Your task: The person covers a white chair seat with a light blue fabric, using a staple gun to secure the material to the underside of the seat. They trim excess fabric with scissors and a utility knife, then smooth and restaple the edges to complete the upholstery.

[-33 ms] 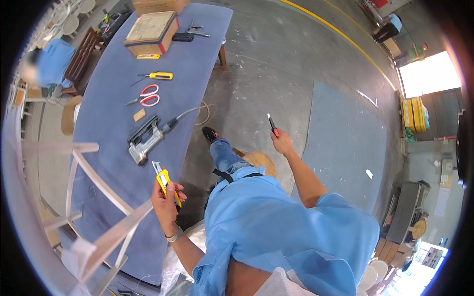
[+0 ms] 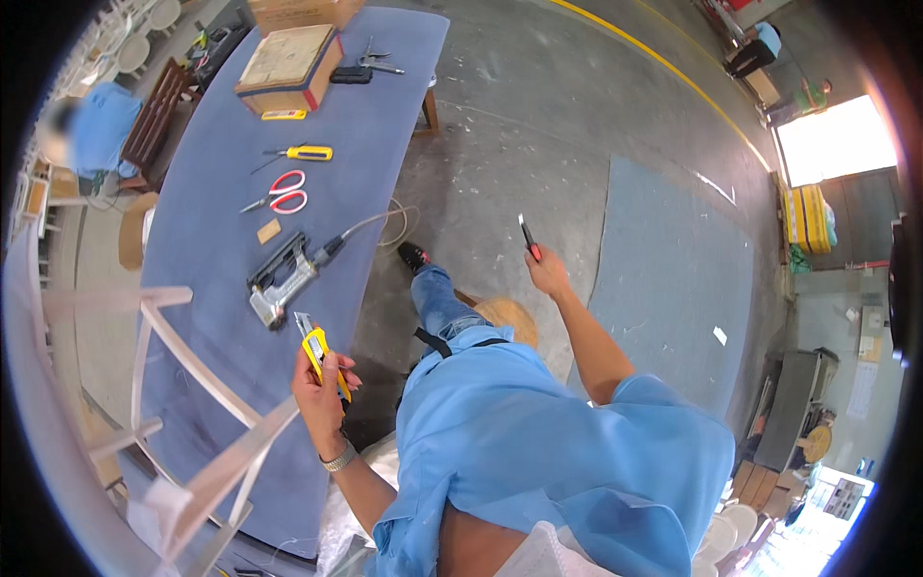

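Yellow plastic utility knife (image 2: pixel 314 344): grasped in the left hand (image 2: pixel 322 392), fingers closed about its body, over the right edge of the blue-covered worktop (image 2: pixel 380 144); the steel blade is out and points away from the wearer.
Slim black-and-red tool with a pale tip (image 2: pixel 527 235): grasped in the right hand (image 2: pixel 549 273), off the worktop, above the grey concrete floor (image 2: pixel 519 135).
Silver-and-black staple gun (image 2: pixel 288 287): on the worktop near its right edge, just beyond the blade.
Blade risk: a careless forward push could knock the edge against the gun's metal.
Thin hose (image 2: pixel 370 221): runs from the gun over the right edge; a leg catching it could drag the gun down.
Pale wooden frame (image 2: pixel 229 468): beside the left wrist; a sideways swing could bump it.
Drop risk: if the right grip loosened, the tool could fall to the floor near the black shoe (image 2: pixel 413 255).
Red-and-white-handled scissors (image 2: pixel 273 195): farther along the worktop, toward its left edge.
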`<state>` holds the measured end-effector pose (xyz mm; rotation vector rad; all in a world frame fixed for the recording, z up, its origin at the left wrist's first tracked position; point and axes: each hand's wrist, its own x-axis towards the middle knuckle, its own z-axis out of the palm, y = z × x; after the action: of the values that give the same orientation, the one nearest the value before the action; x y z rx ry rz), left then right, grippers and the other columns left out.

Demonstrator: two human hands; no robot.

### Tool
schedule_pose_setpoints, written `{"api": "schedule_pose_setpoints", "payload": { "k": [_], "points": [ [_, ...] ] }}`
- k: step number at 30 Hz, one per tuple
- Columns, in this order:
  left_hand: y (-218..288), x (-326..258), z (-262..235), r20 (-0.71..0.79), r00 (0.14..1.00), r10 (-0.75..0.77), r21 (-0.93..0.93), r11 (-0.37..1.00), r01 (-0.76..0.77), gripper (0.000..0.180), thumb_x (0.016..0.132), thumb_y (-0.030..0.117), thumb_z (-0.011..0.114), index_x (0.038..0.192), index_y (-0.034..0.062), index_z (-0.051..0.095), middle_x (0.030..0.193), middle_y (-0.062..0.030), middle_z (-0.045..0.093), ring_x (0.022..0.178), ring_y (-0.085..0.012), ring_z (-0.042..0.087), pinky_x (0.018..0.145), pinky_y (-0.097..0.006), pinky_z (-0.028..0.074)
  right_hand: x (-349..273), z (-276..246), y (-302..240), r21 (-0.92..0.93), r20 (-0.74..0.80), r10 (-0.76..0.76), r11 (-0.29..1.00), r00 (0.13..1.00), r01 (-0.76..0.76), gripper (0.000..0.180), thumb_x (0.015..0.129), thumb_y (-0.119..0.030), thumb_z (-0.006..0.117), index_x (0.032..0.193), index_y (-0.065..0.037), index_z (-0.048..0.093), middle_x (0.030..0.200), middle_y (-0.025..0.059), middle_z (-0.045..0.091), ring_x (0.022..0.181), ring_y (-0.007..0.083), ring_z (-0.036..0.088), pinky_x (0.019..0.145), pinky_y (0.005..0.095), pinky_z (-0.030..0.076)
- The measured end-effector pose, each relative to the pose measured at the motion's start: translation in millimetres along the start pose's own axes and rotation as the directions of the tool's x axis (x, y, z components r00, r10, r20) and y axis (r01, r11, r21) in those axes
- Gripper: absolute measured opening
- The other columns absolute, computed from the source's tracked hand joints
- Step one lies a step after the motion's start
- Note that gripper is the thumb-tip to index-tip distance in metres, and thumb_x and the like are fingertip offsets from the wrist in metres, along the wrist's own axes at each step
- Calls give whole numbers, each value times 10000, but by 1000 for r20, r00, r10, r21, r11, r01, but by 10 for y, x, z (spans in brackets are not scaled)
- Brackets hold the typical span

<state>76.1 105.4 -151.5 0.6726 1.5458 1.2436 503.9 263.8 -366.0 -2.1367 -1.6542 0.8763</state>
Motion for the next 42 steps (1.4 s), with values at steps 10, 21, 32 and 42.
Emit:
{"api": "schedule_pose_setpoints", "payload": {
  "k": [10,21,32,42],
  "points": [
    [-42,1670,1008,-148,974,-170,147,970,192,301,1032,181,557,1289,28,521,837,-94,652,576,-134,619,522,-263,510,3871,246,-1631,25,57,-61,998,997,59,366,932,-348,549,1207,-113,608,1134,238,669,1087,457,613,910,528,489],
    [649,2974,2011,-156,928,-339,205,908,366,360,1027,228,574,1321,30,512,823,-93,643,572,-147,608,534,-272,505,5657,981,-2282,-58,441,152,988,884,-141,397,947,-269,500,1282,-86,609,1289,240,620,1183,415,600,1000,486,488],
    [1124,3679,2221,-131,984,124,661,751,-6,349,978,165,619,1321,113,589,891,-56,674,680,-159,653,620,-308,526,3569,278,-2301,388,762,-280,919,584,-66,298,933,-196,650,1175,-24,623,800,37,653,675,105,606,610,290,489],
    [1465,2618,1469,148,849,507,988,-43,-146,418,869,175,586,1286,170,610,845,2,598,868,-172,616,684,-300,506,3422,1223,-4172,342,432,-897,260,95,903,474,879,-199,714,1308,-25,612,1271,189,642,1160,366,613,979,392,482]
  ]
}}
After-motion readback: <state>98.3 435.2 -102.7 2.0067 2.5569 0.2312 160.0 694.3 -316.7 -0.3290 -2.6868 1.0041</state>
